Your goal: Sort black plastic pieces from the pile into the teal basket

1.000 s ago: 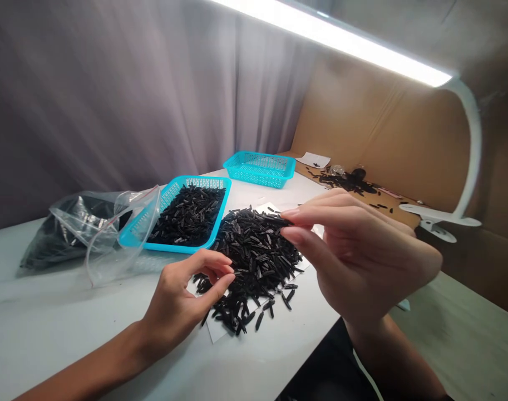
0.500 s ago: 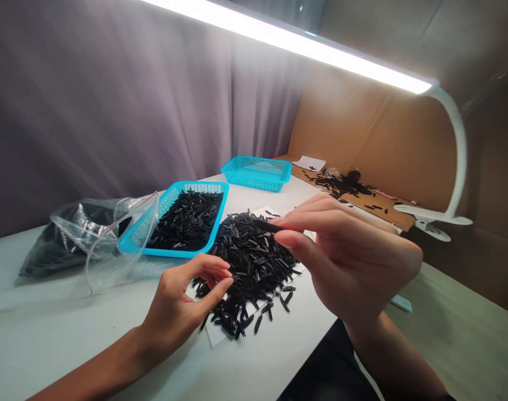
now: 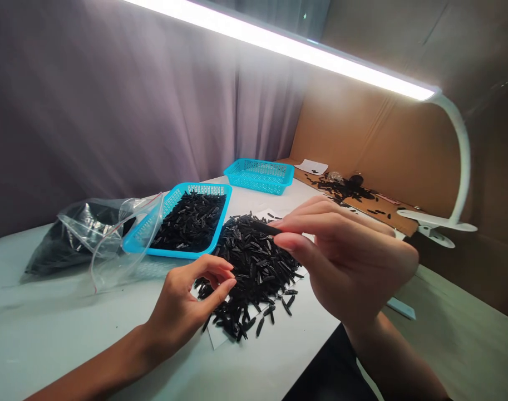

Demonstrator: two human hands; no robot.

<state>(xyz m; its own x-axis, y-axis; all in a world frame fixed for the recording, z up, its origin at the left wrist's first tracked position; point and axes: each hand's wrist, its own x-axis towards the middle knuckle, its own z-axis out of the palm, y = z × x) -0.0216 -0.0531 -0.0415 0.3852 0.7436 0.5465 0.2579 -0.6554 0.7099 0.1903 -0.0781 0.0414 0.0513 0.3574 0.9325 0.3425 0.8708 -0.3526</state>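
My right hand (image 3: pixel 349 250) is raised over the right side of a heap of slender black pieces (image 3: pixel 257 273). Its thumb and forefinger pinch one slender black piece (image 3: pixel 264 226), pointing left. What kind of thing these pieces are, I cannot make out. At the heap's left edge hovers my left hand (image 3: pixel 195 295), its fingers curved and the thumb apart from them, with nothing visible in between. The heap lies on white paper (image 3: pixel 216 337). Behind the left hand, a blue plastic basket (image 3: pixel 214 245) holds many more of these pieces.
A clear zip bag (image 3: pixel 74 234) of dark contents lies at the left against the basket. Another blue basket (image 3: pixel 260 184) stands farther back. Black pieces (image 3: pixel 349 189) are scattered on a brown board. A clamp lamp (image 3: pixel 458 161) arches overhead from the right.
The view has shifted slightly, so the scene sits a little farther right. Both hands keep nearly the same pose; the right still pinches its black piece.
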